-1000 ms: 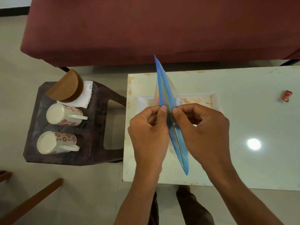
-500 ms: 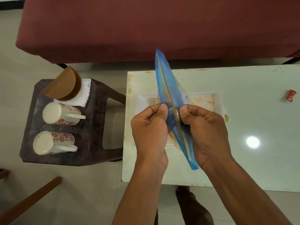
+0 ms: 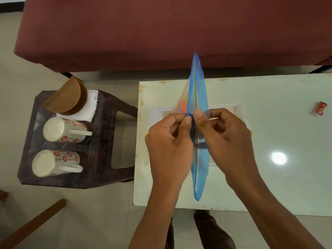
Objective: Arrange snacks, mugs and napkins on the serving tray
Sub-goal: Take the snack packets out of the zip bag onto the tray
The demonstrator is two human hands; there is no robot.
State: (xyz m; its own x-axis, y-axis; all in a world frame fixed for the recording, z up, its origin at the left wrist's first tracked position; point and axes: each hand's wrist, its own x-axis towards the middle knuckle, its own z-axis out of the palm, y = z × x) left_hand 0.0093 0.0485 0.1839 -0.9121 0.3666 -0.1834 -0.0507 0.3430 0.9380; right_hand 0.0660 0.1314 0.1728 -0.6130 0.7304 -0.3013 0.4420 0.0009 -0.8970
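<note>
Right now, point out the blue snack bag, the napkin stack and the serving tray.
blue snack bag (image 3: 200, 97): head view, upper blue panel above the hands.
napkin stack (image 3: 89, 106): head view, bare white corner beside the brown holder.
serving tray (image 3: 238, 109): head view, far right rim.

The snack bag is blue with a yellow-green seam and an orange patch; the two mugs are cream with red flower patterns; the napkins white, the stool dark brown, the counter glossy white
</note>
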